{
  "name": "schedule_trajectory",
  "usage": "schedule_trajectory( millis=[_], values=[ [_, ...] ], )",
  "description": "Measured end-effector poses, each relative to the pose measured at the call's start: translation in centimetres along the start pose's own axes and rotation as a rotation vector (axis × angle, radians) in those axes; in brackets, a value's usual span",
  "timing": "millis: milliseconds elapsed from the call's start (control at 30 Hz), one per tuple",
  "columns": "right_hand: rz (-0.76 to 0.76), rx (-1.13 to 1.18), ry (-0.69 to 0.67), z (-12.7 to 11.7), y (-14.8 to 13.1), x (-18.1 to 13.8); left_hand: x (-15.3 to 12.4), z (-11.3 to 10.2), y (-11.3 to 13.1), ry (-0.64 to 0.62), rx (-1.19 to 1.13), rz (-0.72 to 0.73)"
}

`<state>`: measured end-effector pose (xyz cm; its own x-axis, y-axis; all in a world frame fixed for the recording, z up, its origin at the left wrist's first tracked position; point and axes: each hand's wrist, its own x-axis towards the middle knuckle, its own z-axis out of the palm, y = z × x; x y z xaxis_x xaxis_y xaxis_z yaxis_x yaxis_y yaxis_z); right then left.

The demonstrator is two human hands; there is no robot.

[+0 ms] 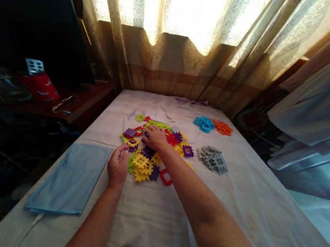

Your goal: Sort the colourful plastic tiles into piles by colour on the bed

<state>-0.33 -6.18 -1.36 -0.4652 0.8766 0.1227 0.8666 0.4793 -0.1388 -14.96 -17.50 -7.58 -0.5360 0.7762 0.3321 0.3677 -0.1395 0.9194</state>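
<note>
A mixed pile of notched plastic interlocking tiles lies on the sheet, with yellow tiles [143, 163], purple tiles [188, 151], red tiles [166, 177] and green tiles [140, 117]. My right hand [155, 138] reaches over the middle of this pile, palm down. Its fingers stretch out onto the tiles, and their tips partly hide what they touch. At the pile's left edge rests my left hand [118, 166], fingers loosely bent and thumb apart from them. Its fingertips are beside a yellow square frame tile [134, 142]; no tile shows in its grasp.
Separate heaps of blue tiles [204, 123], orange tiles [222, 127] and grey tiles [212, 159] lie to the right. A light-blue cloth-covered pad [69, 180] with a white cable is at left. Beyond are a wooden desk [81, 101], a red holder [40, 86] and curtains [174, 65].
</note>
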Motion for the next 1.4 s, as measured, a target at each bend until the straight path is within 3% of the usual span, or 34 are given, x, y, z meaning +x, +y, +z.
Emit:
schedule_trajectory(
  millis=[233, 333, 467, 700, 933, 1067, 1233, 1400],
  values=[
    [0.169, -0.114, 0.002, -0.8, 2.7, 0.3, -0.3, -0.2, 1.0, -0.018, 0.035, 0.045],
    [0.107, -0.101, 0.038, -1.1, 2.1, 0.2, -0.3, -0.2, 1.1, -0.020, 0.048, 0.054],
    [-0.021, -0.069, -0.046, -0.7, 0.3, 0.5, -0.3, -0.2, 1.1, -0.020, 0.038, 0.059],
    [0.040, -0.071, -0.093, -0.4, -0.9, 1.4, -0.3, -0.1, 1.2, -0.015, 0.025, 0.063],
    [-0.032, -0.104, -0.048, -0.2, -0.8, 1.0, -0.2, -0.1, 1.0, -0.020, 0.019, 0.066],
    [0.012, -0.054, -0.027, -0.9, -0.6, 0.3, -0.1, -0.1, 0.6, -0.018, 0.024, 0.055],
    [0.218, 0.179, 0.241, -2.4, 2.5, -2.2, 0.0, 0.0, -0.2, -0.025, 0.000, 0.017],
    [0.514, 0.309, 0.410, -3.8, 10.2, -8.3, 0.0, 0.0, 0.0, -0.031, 0.016, 0.010]
  ],
)
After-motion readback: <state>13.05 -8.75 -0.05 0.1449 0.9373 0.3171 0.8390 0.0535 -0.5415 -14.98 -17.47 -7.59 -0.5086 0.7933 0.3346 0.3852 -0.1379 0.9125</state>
